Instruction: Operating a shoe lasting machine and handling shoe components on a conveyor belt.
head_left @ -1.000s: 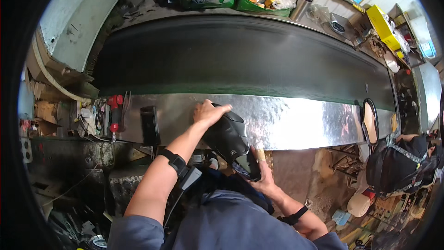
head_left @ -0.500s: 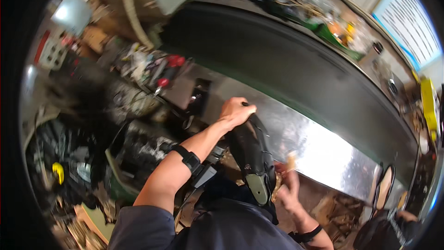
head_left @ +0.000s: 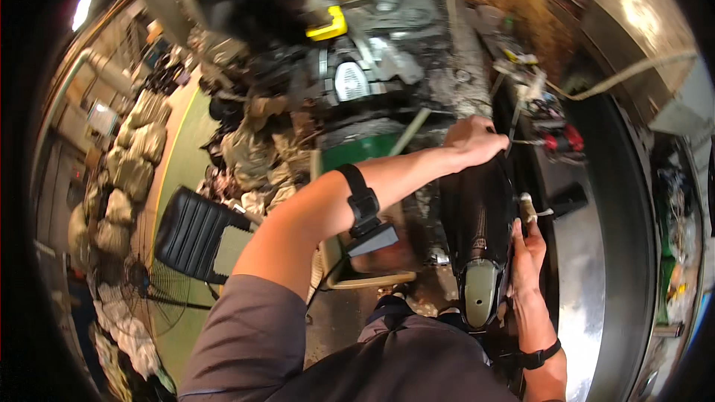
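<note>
A black shoe with a grey-green heel patch lies lengthwise in front of me, sole side toward the shiny metal bench. My left hand grips its toe end, fingers curled over the top. My right hand presses along the shoe's right side and pinches a small pale brush or stick against its edge. A black strap with a small box sits on my left forearm, a dark band on my right wrist.
A dark conveyor belt curves along the right, with red buttons beside it. A black chair, a floor fan, stuffed sacks and cluttered machinery lie to the left and ahead.
My head has swung far left, so the bench and belt slid to the right edge. Both hands keep hold of the shoe, which now points away from me.
</note>
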{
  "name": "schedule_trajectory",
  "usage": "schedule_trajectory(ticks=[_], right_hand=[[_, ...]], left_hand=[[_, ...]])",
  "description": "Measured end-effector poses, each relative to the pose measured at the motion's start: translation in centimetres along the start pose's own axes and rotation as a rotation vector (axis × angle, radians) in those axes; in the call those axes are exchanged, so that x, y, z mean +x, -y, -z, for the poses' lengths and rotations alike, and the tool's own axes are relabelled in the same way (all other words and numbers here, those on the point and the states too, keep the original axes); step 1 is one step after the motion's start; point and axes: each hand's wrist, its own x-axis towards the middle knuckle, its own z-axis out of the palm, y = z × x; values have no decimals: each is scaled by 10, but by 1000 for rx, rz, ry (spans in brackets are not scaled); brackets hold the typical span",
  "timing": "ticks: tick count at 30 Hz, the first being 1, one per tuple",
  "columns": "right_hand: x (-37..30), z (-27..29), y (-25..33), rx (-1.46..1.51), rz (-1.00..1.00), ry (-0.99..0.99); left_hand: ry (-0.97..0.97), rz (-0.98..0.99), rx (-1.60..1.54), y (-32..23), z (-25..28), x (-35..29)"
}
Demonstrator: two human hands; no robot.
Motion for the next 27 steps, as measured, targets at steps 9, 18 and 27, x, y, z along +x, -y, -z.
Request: schedule_trajectory(ticks=[9, 18, 27], right_hand=[[38, -190, -29, 272, -93, 169], [103, -272, -10, 510, -244, 216], [155, -305, -8, 425, -330, 156]], left_hand=[[-273, 126, -1052, 164, 188, -41], [-303, 210, -1574, 176, 171, -100], [-276, 304, -1697, 209, 178, -29]])
